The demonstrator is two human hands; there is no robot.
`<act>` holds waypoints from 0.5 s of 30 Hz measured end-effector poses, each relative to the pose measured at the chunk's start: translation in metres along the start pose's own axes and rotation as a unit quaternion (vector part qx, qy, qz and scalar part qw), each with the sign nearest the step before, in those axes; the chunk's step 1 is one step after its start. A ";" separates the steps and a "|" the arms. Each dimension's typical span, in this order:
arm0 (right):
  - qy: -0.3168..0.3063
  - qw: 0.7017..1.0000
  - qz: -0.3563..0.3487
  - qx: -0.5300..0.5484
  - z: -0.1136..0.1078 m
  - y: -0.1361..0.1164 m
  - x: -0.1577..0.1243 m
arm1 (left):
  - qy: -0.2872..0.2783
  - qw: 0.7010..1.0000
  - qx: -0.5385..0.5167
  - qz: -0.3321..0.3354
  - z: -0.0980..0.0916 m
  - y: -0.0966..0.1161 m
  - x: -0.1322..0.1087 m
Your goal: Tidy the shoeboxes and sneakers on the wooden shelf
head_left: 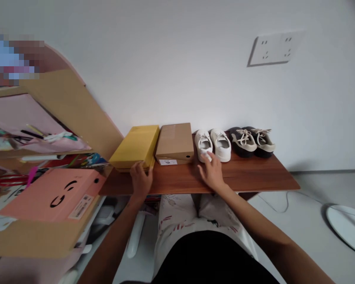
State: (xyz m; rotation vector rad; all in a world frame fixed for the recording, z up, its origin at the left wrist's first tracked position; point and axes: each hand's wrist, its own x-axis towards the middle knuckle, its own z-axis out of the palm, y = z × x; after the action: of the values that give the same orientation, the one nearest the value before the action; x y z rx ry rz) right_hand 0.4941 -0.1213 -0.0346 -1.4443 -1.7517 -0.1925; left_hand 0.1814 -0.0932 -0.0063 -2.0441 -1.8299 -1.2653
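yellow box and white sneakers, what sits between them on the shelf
In the head view, a brown cardboard box lies between the yellow box and the white sneakers.

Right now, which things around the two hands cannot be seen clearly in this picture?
Head view only:
- Brown box label: too small to read.
- Toe of the left white shoe: covered by right hand fingertips.
- Yellow box front edge: partly behind left hand.
- Shelf top left: blurred.
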 end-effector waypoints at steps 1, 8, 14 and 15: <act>0.016 0.999 0.031 -0.015 -0.008 0.016 0.004 | -0.030 0.998 -0.043 0.032 0.012 0.029 -0.002; -0.039 0.970 0.240 -0.016 -0.028 0.084 0.058 | -0.314 0.946 -0.071 0.039 0.122 0.225 0.022; 0.092 0.910 0.346 0.211 -0.039 0.108 0.039 | -0.193 0.961 -0.176 -0.088 0.159 0.226 0.034; 0.113 0.877 0.378 0.274 -0.038 0.109 0.032 | -0.161 0.953 -0.225 -0.127 0.163 0.219 0.029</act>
State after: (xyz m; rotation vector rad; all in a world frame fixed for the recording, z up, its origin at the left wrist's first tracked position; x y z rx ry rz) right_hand 0.6084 -0.0840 -0.0296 -1.4784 -0.8437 0.4968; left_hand 0.4489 -0.0326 -0.0004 -2.4279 -2.1640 -1.6248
